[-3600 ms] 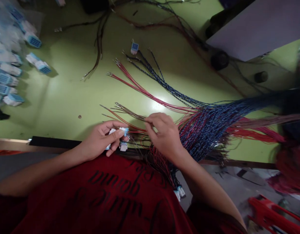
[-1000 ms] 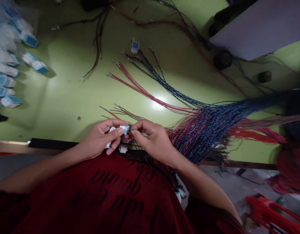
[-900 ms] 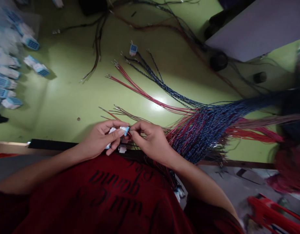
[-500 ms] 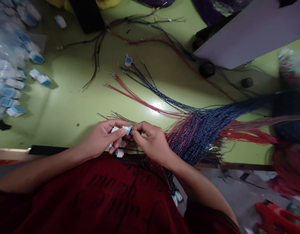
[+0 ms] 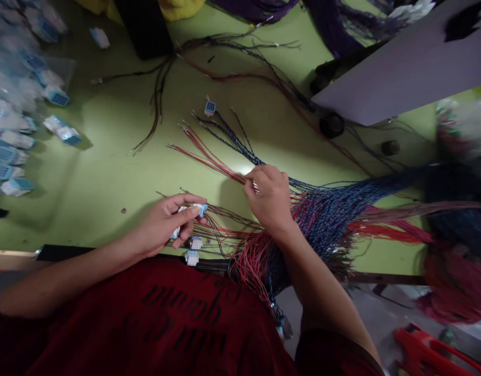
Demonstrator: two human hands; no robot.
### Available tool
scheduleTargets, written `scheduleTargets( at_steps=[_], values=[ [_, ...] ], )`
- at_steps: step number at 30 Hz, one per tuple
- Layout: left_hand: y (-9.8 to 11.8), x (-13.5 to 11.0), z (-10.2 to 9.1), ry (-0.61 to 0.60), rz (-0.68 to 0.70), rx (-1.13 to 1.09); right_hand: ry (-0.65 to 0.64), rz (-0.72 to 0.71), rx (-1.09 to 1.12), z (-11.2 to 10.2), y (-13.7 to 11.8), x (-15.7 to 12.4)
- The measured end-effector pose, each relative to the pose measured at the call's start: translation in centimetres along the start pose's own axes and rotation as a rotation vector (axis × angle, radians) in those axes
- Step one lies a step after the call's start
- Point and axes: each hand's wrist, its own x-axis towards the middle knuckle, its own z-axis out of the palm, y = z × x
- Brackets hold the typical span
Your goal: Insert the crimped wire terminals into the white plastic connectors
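My left hand [image 5: 168, 222] is closed around white-and-blue plug connectors [image 5: 200, 210], one of them pinched between thumb and forefinger. Thin wires run out of that connector to the right. Just below its fingers, more white connectors [image 5: 192, 257] lie near the table's front edge. Farther right, my right hand [image 5: 268, 196] has its fingers closed on a few red wires [image 5: 213, 162], whose metal-tipped ends stretch left over the green table. Behind them are dark blue twisted wires [image 5: 238, 137] and one blue-faced connector [image 5: 210, 108]. The right fingertips are partly hidden.
A thick bundle of blue twisted wires [image 5: 342, 196] crosses the table's right side. At the left lies a pile of bagged connectors [image 5: 13, 138]. A finished-looking dark harness [image 5: 209, 42] runs along the back, beside a pale upright panel [image 5: 397, 68]. A red plastic stool [image 5: 428, 352] stands below.
My right hand has left the connector in my left hand and moved right and away from me, onto the red wires. My left hand stays nearly in place, still holding connectors.
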Motion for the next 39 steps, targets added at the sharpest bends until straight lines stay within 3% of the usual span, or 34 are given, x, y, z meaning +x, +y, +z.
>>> scheduleTargets(
  at_steps=[3, 6, 8, 11, 13, 16, 18, 21, 30, 39],
  values=[
    [0.0, 0.0, 0.0, 0.001, -0.002, -0.017, 0.089, 0.058, 0.18, -1.7, -0.2, -0.8],
    [-0.1, 0.1, 0.2, -0.027, -0.008, -0.014, 0.075, 0.082, 0.357, -3.6, -2.5, -1.4],
    [-0.3, 0.1, 0.3, -0.049, -0.013, -0.006, -0.047, -0.028, 0.51, -4.5, -5.1, -1.6],
    [-0.5, 0.0, 0.4, -0.068, -0.016, 0.001, -0.346, -0.238, 0.858, -4.8, -8.5, -1.8],
    [-0.3, -0.1, 0.4, -0.065, -0.014, -0.007, -0.392, -0.162, 0.953, -4.3, -9.1, -1.8],
    [0.1, -0.1, 0.4, -0.036, -0.019, -0.029, -0.237, 0.121, 0.85, -3.1, -7.6, -1.9],
    [0.2, -0.1, 0.4, -0.024, -0.029, -0.046, -0.174, 0.196, 0.746, -2.5, -6.2, -2.1],
    [0.2, 0.1, 0.3, -0.022, -0.041, -0.073, -0.166, 0.187, 0.682, -2.0, -5.4, -2.4],
    [-0.1, 0.1, 0.3, -0.04, -0.027, -0.102, -0.179, 0.141, 0.649, -2.1, -6.4, -2.9],
    [-0.2, 0.0, 0.3, -0.024, 0.02, 0.072, -0.278, 0.185, 0.635, -2.3, -6.8, -2.8]
  ],
)
